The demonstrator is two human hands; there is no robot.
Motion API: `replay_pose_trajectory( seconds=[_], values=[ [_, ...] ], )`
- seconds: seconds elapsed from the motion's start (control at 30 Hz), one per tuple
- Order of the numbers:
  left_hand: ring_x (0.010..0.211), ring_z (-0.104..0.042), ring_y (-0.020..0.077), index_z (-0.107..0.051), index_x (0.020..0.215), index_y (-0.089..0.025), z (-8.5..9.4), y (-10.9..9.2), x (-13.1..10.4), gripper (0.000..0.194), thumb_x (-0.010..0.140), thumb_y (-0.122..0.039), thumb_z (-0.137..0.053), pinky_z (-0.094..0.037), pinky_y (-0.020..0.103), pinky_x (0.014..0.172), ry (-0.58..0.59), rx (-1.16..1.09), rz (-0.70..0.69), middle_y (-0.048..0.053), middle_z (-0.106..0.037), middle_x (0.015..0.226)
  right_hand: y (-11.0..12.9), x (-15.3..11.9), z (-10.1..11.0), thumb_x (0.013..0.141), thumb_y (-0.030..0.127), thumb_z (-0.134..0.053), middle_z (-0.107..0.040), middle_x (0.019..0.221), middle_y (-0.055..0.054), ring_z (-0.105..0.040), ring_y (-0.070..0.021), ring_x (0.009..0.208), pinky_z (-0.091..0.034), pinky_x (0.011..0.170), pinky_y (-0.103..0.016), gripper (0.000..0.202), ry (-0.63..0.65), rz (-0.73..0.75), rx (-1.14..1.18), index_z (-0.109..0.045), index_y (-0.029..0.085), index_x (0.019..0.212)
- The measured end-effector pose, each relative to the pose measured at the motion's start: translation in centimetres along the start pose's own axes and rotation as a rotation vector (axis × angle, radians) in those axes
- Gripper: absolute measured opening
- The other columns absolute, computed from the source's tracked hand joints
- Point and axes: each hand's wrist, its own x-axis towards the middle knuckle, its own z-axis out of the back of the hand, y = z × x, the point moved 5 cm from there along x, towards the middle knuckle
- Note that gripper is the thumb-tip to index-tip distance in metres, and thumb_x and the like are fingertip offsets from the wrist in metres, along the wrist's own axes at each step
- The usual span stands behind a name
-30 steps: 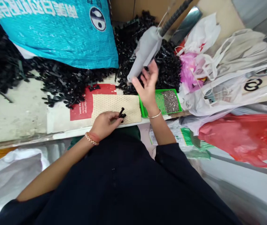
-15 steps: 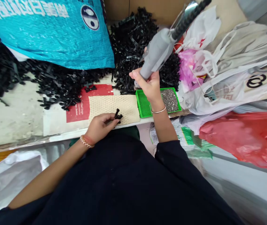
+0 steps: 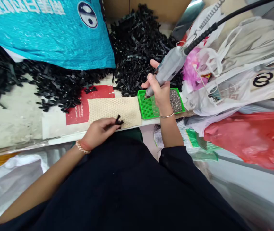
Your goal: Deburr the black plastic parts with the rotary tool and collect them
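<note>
Between the thumb and fingers of my left hand is a small black plastic part, held over the near edge of a beige honeycomb-patterned mat. My right hand grips a grey electric screwdriver, tilted with its tip low and to the left. That tip is at the left section of a green tray, which has a grid of small holes. Whether the tip touches the tray I cannot tell. Small metal screws fill the tray's right section, partly behind my right wrist.
Heaps of black plastic parts cover the back of the bench, with a blue woven sack over them at left. Plastic bags crowd the right side. A black cable runs from the screwdriver to the upper right.
My right hand has brought the screwdriver down and to the right, so its tip is now over the tray's holed section. My left hand keeps the black part in nearly the same place.
</note>
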Motion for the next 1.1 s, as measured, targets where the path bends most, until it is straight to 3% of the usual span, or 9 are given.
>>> replay_pose_trajectory(
  seconds=[0.1, 0.23, 0.33, 0.4, 0.5, 0.6, 0.73, 0.9, 1.1],
  values=[
    [0.099, -0.081, 0.0291, -0.083, 0.099, -0.023, -0.4, -0.5, 0.2, 0.028, 0.097, -0.047, -0.069, -0.063, 0.044, 0.098, 0.029, 0.190, -0.165, 0.011, -0.085, 0.102, -0.6, -0.3, -0.1, 0.099, 0.075, -0.059, -0.075, 0.087, -0.001, -0.076, -0.0177, 0.083, -0.067, 0.085, -0.033, 0.079, 0.013, -0.024, -0.066, -0.049, 0.030, 0.164],
    [0.081, -0.077, 0.0238, -0.081, 0.102, -0.021, -0.5, -0.3, 1.0, 0.029, 0.100, -0.045, -0.066, -0.061, 0.037, 0.079, 0.032, 0.170, -0.086, 0.009, -0.084, 0.095, -1.2, -1.8, 0.2, 0.102, 0.070, -0.056, -0.070, 0.131, -0.009, -0.073, -0.0227, 0.122, -0.064, 0.105, -0.042, 0.078, -0.124, 0.063, -0.255, -0.035, 0.035, 0.169],
    [0.079, -0.075, 0.0222, -0.081, 0.101, -0.020, -0.5, -0.9, 1.3, 0.027, 0.099, -0.043, -0.066, -0.056, 0.034, 0.074, 0.059, 0.171, -0.060, 0.007, -0.082, 0.092, -0.6, -4.3, 0.2, 0.109, 0.056, -0.049, -0.061, 0.145, -0.014, -0.061, -0.0311, 0.143, -0.056, 0.113, -0.057, 0.060, -0.229, 0.188, -0.478, -0.044, 0.031, 0.164],
    [0.079, -0.075, 0.0216, -0.081, 0.101, -0.021, -0.5, -1.4, 1.4, 0.025, 0.100, -0.040, -0.065, -0.056, 0.033, 0.074, 0.093, 0.196, -0.072, 0.006, -0.082, 0.093, 0.3, -5.5, -1.2, 0.110, 0.042, -0.048, -0.064, 0.139, -0.013, -0.062, -0.0323, 0.138, -0.053, 0.113, -0.058, 0.045, -0.061, 0.284, -0.658, -0.060, 0.029, 0.151],
    [0.086, -0.077, 0.0240, -0.081, 0.104, -0.022, -0.8, -2.2, 1.3, 0.024, 0.101, -0.037, -0.062, -0.060, 0.035, 0.082, 0.127, 0.264, -0.150, 0.007, -0.083, 0.097, 1.1, -5.6, -4.5, 0.111, 0.028, -0.047, -0.072, 0.134, -0.009, -0.064, -0.0275, 0.127, -0.050, 0.110, -0.048, 0.035, 0.380, 0.385, -0.891, -0.072, 0.029, 0.135],
    [0.097, -0.079, 0.0282, -0.081, 0.108, -0.021, -1.4, -2.9, 0.9, 0.028, 0.105, -0.034, -0.057, -0.061, 0.043, 0.097, 0.142, 0.381, -0.280, 0.011, -0.083, 0.101, 0.8, -3.6, -6.7, 0.111, 0.019, -0.042, -0.075, 0.131, -0.011, -0.064, -0.0274, 0.120, -0.048, 0.101, -0.044, 0.039, 0.657, 0.318, -1.093, -0.075, 0.024, 0.131],
    [0.098, -0.079, 0.0273, -0.080, 0.113, -0.021, -2.4, -3.2, -0.1, 0.032, 0.110, -0.033, -0.051, -0.063, 0.044, 0.096, 0.203, 0.422, -0.380, 0.013, -0.083, 0.105, 0.0, -0.4, -7.6, 0.107, 0.012, -0.042, -0.075, 0.128, -0.015, -0.065, -0.0292, 0.112, -0.050, 0.092, -0.044, 0.042, 0.781, 0.199, -1.213, -0.079, 0.017, 0.127],
    [0.095, -0.080, 0.0252, -0.080, 0.120, -0.020, -3.2, -3.5, -1.7, 0.033, 0.113, -0.027, -0.048, -0.066, 0.041, 0.091, 0.257, 0.358, -0.505, 0.014, -0.083, 0.106, -1.0, 1.4, -7.1, 0.101, 0.011, -0.051, -0.076, 0.130, -0.013, -0.066, -0.0268, 0.120, -0.048, 0.109, -0.040, 0.039, 0.898, 0.154, -1.047, -0.081, 0.017, 0.125],
    [0.112, -0.081, 0.0252, -0.080, 0.118, -0.020, -2.2, -3.6, -1.3, 0.030, 0.112, -0.024, -0.051, -0.051, 0.054, 0.123, 0.191, 0.309, -0.530, 0.013, -0.085, 0.114, -2.0, 2.1, -7.1, 0.100, 0.014, -0.058, -0.074, 0.130, -0.013, -0.064, -0.0274, 0.119, -0.047, 0.106, -0.040, 0.034, 0.871, 0.140, -1.072, -0.079, 0.017, 0.125]
  ],
)
